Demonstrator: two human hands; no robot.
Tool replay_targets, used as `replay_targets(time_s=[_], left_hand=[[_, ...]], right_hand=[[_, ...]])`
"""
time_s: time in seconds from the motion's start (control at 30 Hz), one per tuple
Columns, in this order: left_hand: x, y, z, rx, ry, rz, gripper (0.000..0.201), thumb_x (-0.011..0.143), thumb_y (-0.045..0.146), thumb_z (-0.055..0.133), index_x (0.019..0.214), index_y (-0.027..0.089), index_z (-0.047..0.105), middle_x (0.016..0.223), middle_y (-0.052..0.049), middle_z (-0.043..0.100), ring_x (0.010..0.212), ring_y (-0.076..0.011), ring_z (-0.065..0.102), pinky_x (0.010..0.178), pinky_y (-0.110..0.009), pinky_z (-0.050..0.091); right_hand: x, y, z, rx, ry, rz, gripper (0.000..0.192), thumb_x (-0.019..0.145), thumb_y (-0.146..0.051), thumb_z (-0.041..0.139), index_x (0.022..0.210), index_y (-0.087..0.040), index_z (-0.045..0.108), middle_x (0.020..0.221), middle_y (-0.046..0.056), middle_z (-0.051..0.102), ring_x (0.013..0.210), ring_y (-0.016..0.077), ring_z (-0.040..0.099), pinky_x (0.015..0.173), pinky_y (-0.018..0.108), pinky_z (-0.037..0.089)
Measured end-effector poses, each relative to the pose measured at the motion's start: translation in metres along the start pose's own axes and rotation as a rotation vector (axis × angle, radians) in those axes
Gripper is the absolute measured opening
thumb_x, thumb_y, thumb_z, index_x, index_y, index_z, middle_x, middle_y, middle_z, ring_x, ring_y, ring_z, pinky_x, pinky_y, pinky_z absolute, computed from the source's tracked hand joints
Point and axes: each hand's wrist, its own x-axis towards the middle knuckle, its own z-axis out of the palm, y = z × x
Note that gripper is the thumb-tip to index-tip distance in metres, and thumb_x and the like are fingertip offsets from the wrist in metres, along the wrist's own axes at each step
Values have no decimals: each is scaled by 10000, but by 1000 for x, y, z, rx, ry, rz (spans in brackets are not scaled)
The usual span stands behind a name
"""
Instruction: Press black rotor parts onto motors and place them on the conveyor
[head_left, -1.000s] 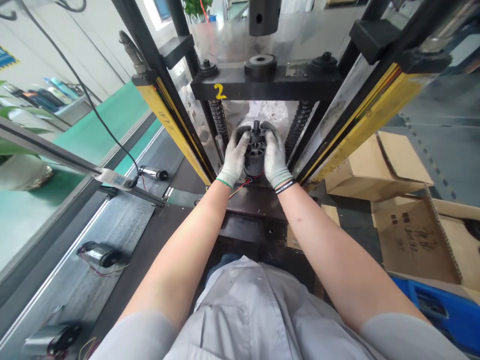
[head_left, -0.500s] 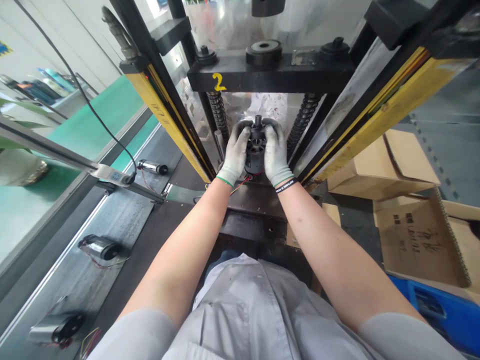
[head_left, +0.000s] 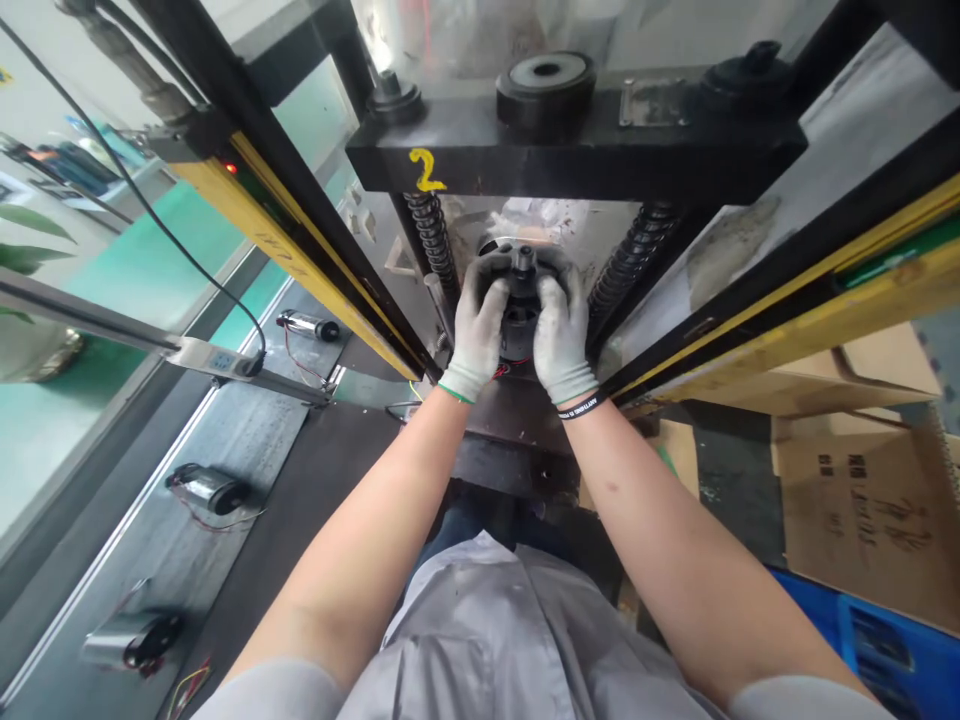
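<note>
My left hand (head_left: 478,325), in a pale glove with dark fingertips, curls round the left side of a black round cap with a short upright stem (head_left: 524,265). Opposite it, my gloved right hand (head_left: 562,325) grips the cap's right side, thumb toward me. Directly beneath the cap is a dark cylindrical motor (head_left: 517,342), standing on the press base between the hands. Red wires (head_left: 501,370) come out at its foot. The hands hide much of both parts, so I cannot tell how closely the cap sits on the motor.
Above my hands is the black press plate (head_left: 570,170), with spring-wrapped posts (head_left: 431,240) at its sides. Yellow guards (head_left: 300,250) flank the opening. Several motors (head_left: 210,488) lie on the conveyor (head_left: 251,540) at left. Cardboard boxes (head_left: 862,500) and a blue crate (head_left: 810,600) are at right.
The view has moved in, so the press looks larger and nearer. Both hands stay round the cap, which now covers more of the motor in my view.
</note>
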Motion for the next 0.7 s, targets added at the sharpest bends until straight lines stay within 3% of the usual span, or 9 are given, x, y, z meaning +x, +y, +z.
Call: replay_targets(time_s=[0.3, 0.37, 0.47, 0.53, 0.6, 0.7], left_hand=[[-1, -11, 2, -1, 75, 0, 415, 1042, 580, 540, 1231, 227, 648, 1286, -73, 665, 1285, -228, 608, 1224, -436, 431], [2, -7, 2, 10, 49, 5, 441, 1046, 575, 534, 1293, 226, 640, 1342, -82, 668, 1329, -237, 602, 1243, -439, 420], [-11, 10, -5, 37, 62, 25, 506, 1076, 506, 504, 1501, 232, 531, 1565, -100, 571, 1497, -255, 499, 1308, -448, 349], [-45, 20, -19, 120, 112, 7, 523, 1100, 437, 458, 1587, 249, 449, 1648, -94, 501, 1554, -256, 440, 1333, -454, 316], [-104, 24, -41, 278, 120, -63, 500, 1102, 370, 443, 1591, 263, 452, 1612, -91, 543, 1518, -257, 486, 1314, -464, 358], [-213, 10, -84, 590, -52, -214, 422, 1052, 278, 503, 1465, 272, 590, 1492, -105, 639, 1429, -278, 568, 1256, -514, 437]], right_hand=[[-2, 6, 8, 32, 117, -4, 365, 1035, -368, 465, 1311, -227, 657, 1365, 85, 685, 1321, 241, 623, 1210, 466, 455], [-1, 1, 9, 29, 114, 29, 407, 1028, -367, 462, 1359, -222, 649, 1431, 92, 661, 1384, 243, 592, 1245, 482, 422], [-12, -28, 4, -3, 64, 59, 507, 1031, -396, 475, 1507, -244, 566, 1607, 79, 531, 1548, 252, 439, 1327, 522, 297], [-39, -55, -12, -18, -4, 70, 605, 1031, -414, 517, 1618, -282, 449, 1702, 60, 410, 1613, 262, 336, 1350, 537, 245], [-83, -77, -41, -10, -183, 131, 680, 1010, -419, 583, 1654, -308, 399, 1701, 64, 413, 1596, 289, 374, 1327, 543, 321], [-167, -88, -99, 36, -639, 430, 446, 1014, -446, 584, 1429, -319, 681, 1466, 88, 675, 1409, 308, 615, 1186, 498, 534]])
